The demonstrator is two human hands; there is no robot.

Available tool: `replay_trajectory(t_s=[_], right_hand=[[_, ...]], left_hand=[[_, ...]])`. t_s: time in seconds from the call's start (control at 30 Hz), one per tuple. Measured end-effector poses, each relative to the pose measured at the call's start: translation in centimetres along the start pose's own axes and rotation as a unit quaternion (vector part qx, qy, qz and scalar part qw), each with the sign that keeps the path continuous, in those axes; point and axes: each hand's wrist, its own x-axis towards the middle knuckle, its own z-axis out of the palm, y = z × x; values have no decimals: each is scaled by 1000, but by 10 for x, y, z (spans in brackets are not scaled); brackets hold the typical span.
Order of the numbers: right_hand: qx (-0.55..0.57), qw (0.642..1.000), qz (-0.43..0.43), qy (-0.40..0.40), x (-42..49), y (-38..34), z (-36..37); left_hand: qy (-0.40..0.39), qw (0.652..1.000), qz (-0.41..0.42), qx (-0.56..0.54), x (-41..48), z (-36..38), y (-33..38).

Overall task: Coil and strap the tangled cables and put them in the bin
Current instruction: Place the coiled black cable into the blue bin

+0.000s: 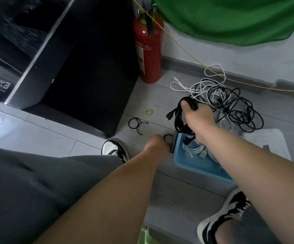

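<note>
- A tall black cabinet (82, 76) marked "KUKA" stands at far left on the grey tiled floor (37, 131).
- Loose black strap loops (136, 123) lie on the floor, with a pale yellow rubber band (149, 112) just beyond them and a red fire extinguisher (149, 50) upright by the wall.
- The person's left hand (157, 144) reaches down to a small black strap ring (168, 137) beside the bin's left rim. Its fingers curl away from the camera, so a grip cannot be confirmed.
- The right hand (198, 118) clasps a coiled black cable (180, 120), thumb pressed over the top and plug jutting left, above the far corner of a blue plastic bin (192, 164).
- Coiled white cables (193, 148) bound with grey straps lie in the bin.
- A tangle of black and white cables (234, 106) sprawls on the floor beyond the bin, near the wall.
</note>
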Motion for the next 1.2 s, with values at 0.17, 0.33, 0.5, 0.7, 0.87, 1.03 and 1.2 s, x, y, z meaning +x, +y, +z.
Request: replay_trajectory(t_s=[0.17,0.33,0.5,0.7,0.87,1.03,1.2], right_hand=[[15,1000,-13,-16,-12,-42,-21],[5,999,-45,-3,-41,-94,-54],[22,996,-83,34,-75,-123,-95],[105,990,-70,65,-99,-135,-118],[102,991,-78,43,-100,-125,-129],[186,980,-65,-25,-93,-132,-138],[270,960,-49,-62,-87,-139,-144]], left_hand=[[60,996,24,-56,-26,-63,22],[105,979,135,-108,-79,-133,71],[118,965,218,-86,-142,-182,106],[85,909,302,-274,-202,-201,134],[24,862,299,-408,-218,-198,145],[-17,852,327,-409,-217,-203,159],[-46,837,349,-419,-218,-211,175]])
